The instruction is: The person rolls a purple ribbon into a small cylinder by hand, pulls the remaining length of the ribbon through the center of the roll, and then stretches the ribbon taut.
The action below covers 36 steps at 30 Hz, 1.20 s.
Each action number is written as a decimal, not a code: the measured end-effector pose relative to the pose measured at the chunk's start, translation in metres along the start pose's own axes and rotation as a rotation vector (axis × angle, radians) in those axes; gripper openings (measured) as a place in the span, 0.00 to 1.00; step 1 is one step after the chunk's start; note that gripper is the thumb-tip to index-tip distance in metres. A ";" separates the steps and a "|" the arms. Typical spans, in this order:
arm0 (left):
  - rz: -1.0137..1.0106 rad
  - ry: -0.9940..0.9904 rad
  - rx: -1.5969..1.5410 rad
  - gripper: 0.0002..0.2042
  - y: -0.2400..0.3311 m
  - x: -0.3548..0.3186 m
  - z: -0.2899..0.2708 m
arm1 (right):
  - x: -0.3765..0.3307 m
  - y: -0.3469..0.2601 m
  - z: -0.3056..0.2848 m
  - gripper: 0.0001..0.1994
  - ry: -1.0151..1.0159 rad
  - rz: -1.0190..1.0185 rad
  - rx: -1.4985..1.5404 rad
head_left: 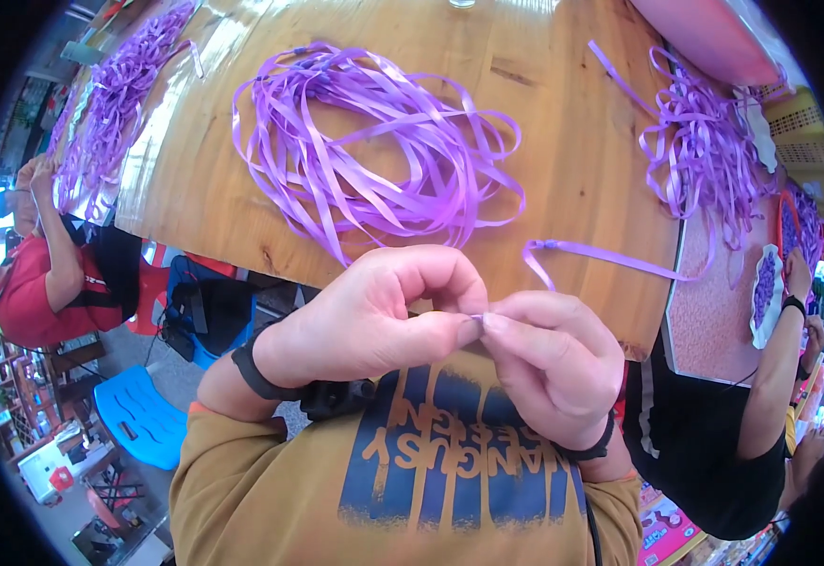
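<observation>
My left hand and my right hand meet fingertip to fingertip just below the edge of the wooden table. Both pinch the end of a thin purple ribbon, which runs from my fingers up and to the right across the table. The pinched end itself is hidden between my fingers. A loose pile of purple ribbons lies on the table straight ahead of my hands.
Another purple ribbon heap lies at the table's right, a third heap at the far left. A person in red sits left, a person in black works right. A blue plastic stool stands below left.
</observation>
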<state>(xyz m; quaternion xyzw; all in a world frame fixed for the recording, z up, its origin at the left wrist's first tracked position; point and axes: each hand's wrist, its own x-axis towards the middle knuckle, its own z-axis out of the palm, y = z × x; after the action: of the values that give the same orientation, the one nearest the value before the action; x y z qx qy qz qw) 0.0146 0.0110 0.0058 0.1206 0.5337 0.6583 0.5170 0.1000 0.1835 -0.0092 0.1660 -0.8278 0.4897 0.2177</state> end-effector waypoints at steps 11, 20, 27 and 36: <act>0.889 0.343 1.000 0.11 -0.010 0.014 0.011 | 0.002 -0.005 0.000 0.12 0.085 0.310 0.124; 0.747 0.166 0.788 0.07 -0.013 0.015 0.011 | -0.005 0.002 -0.002 0.12 0.172 0.222 0.083; 0.165 0.157 0.134 0.04 -0.010 0.012 0.018 | -0.007 0.004 -0.004 0.13 0.184 0.171 0.111; 0.470 0.119 0.571 0.05 -0.009 0.021 0.016 | -0.011 0.004 -0.006 0.13 0.171 0.184 0.079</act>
<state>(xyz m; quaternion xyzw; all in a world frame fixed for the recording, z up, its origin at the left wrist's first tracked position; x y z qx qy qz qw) 0.0223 0.0362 -0.0037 0.3407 0.6826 0.5895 0.2657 0.1087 0.1913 -0.0154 0.0553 -0.7978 0.5524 0.2351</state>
